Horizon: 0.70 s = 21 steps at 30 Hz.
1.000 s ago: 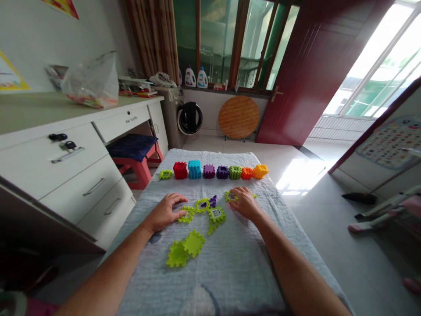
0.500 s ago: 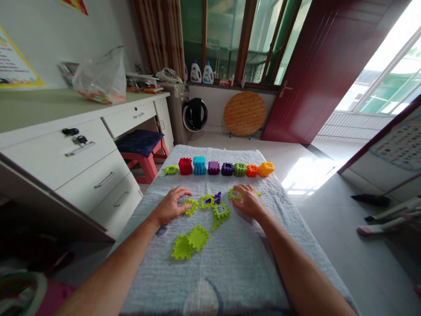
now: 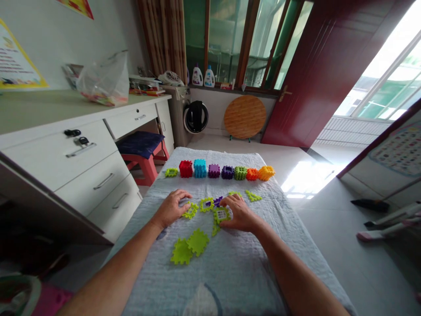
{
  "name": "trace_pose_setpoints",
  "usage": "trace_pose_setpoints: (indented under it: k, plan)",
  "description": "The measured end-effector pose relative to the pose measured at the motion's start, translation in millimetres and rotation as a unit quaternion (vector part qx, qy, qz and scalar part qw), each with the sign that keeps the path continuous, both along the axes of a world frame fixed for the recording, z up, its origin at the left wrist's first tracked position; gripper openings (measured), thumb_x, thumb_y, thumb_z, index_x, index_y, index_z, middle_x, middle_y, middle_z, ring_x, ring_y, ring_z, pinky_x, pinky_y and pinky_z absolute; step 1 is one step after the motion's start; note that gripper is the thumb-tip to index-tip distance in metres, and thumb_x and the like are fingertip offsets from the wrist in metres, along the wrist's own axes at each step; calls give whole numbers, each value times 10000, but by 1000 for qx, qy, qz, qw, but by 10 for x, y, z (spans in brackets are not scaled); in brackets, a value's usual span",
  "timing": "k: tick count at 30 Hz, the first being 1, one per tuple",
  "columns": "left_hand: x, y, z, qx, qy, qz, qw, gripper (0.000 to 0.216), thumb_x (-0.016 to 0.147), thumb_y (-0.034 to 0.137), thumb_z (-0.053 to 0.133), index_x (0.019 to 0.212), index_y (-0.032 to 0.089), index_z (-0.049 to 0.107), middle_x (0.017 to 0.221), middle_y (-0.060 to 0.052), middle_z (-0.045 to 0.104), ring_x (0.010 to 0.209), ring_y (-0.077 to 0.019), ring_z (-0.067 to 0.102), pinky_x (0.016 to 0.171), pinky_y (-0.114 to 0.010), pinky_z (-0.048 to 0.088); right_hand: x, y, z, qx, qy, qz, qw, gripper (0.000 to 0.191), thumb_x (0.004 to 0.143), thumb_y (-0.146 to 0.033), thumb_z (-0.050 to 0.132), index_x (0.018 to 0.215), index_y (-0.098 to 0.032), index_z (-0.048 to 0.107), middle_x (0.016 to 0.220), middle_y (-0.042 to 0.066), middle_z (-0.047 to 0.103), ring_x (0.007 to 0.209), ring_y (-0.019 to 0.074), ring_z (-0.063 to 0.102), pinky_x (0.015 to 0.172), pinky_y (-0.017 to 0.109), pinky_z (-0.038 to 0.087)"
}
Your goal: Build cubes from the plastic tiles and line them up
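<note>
My left hand [image 3: 173, 208] rests on the cloth with fingers curved and apart, its thumb at the edge of a lime-green square frame piece [image 3: 193, 211]. My right hand [image 3: 241, 213] spreads its thumb and fingers at the right side of a green window panel [image 3: 221, 214], which lies flat; whether they touch it I cannot tell. Beyond the panel are another green frame piece [image 3: 203, 205] and a purple piece [image 3: 217, 201]. Partly under the window panel is a green triangular piece [image 3: 215, 229]. Two solid green toothed panels [image 3: 198, 242] overlap nearer to me.
A row of coloured block cubes [image 3: 214, 170] runs along the far side, with a green piece [image 3: 171, 172] at its left end. A green triangular frame [image 3: 253, 196] lies at right, another green piece [image 3: 234, 193] behind my right hand. Left stands a white desk [image 3: 85, 162].
My right hand has moved left and nearer, from the far green piece to the window panel. The triangular frame at right is now uncovered. My left hand stays nearly still.
</note>
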State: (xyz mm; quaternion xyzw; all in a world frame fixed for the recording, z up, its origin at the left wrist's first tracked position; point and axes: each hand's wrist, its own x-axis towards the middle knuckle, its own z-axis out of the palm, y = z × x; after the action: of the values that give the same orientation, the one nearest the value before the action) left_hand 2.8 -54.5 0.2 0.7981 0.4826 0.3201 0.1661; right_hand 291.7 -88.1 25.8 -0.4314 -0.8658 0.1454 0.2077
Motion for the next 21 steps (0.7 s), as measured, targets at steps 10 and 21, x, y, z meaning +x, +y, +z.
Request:
trace_pose_setpoints:
  k: [10,21]
  plan:
    - [3,22,-16,-13,-2,-2,1000,227,751,306,587,937,206,673,1016,-54,652,1003,-230,602,940,-378,457,441,326,-111,118,39,-244,962,423,742,-412,701,1116,-230,626,1084,81,586,1041,278,481,919,430,383]
    - [3,11,-5,-19,-4,-6,1000,215,761,283,590,948,208,664,1028,-56,649,1010,-231,592,943,-383,450,387,319,-202,14,-52,-206,977,508,705,-401,722,1171,-242,601,1150,72,603,1072,286,446,886,423,341]
